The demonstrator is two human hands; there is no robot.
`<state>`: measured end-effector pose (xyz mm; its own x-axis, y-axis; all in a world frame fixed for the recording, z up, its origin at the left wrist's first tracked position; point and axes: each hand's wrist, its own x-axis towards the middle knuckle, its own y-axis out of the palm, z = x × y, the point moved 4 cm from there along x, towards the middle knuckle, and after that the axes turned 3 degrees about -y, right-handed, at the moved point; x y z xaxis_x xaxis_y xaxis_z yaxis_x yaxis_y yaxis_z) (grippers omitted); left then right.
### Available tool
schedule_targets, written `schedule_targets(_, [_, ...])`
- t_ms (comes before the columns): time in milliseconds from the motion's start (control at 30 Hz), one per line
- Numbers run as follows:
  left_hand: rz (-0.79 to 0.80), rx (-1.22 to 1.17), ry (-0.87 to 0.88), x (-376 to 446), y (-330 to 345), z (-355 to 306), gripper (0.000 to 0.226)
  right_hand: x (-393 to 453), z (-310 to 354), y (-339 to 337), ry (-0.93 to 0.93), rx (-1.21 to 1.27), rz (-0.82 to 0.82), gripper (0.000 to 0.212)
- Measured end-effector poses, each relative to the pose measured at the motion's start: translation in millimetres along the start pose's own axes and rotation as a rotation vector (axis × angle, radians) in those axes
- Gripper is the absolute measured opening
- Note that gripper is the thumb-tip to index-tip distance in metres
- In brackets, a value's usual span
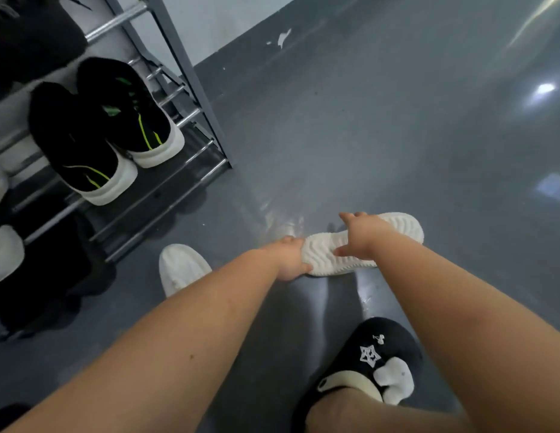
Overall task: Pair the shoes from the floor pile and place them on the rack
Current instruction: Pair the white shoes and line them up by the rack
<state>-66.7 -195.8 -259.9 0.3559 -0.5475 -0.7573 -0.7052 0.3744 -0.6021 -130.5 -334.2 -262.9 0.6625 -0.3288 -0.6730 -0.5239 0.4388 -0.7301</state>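
I see the gray floor [397, 135] under both my hands. The metal shoe rack [191, 73] stands far off to the left of my left hand, and a pair of black shoes with green stripes [103, 129] sits on one of its shelves. A black slipper with a white star [375, 360] is on my foot, close below my right hand. A white shoe [363, 245] lies on the floor with its bumpy sole up. My left hand [289, 257] grips its near end, fingers curled around it. My right hand [361, 234] rests on the sole, fingers curled over the far edge. Another white shoe [182, 267] sits on the floor just left of my left hand.
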Motion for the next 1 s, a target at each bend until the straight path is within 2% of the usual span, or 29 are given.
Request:
schedule_targets(100, [0.056, -0.134, -0.050, 18, 19, 5, 0.074, 15, -3, 9, -0.020, -0.037, 0.016, 0.084])
schedule_targets(233, [0.016, -0.447, -0.157, 31, 31, 7, 0.081, 27, -9, 20, -0.011, -0.069, 0.040, 0.075])
schedule_targets(400, [-0.085, -0.955, -0.312, 44, 44, 9, 0.044, 35, -9, 28, -0.010, -0.131, 0.079, 0.075])
schedule_targets(567, [-0.031, -1.251, -0.354, 41, 48, 2, 0.032, 30, -4, 25, 0.021, -0.111, 0.114, 0.080])
schedule_targets(733, [-0.124, -1.311, -0.293, 13, 27, 15, 0.033, 23, 22, 6, 0.006, -0.081, 0.120, 0.083])
schedule_targets(1000, [-0.341, -1.222, -0.237, -80, -3, 109, 0.032, -13, 131, -9, -0.202, 0.104, 0.031, 0.084])
